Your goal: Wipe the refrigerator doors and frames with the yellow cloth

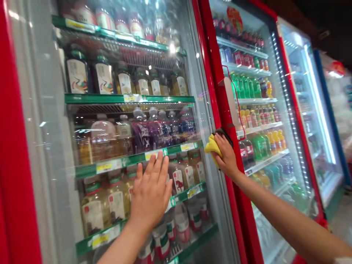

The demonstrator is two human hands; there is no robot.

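Your left hand is open, fingers spread flat, bracing the glass door; your right hand grips a yellow cloth against the red frame.

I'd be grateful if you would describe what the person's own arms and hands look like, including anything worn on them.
The left hand and right hand are bare, with no gloves, rings or watch in view. The left forearm and right forearm are bare too. A bit of white sleeve shows at the upper right arm, at the picture's edge.
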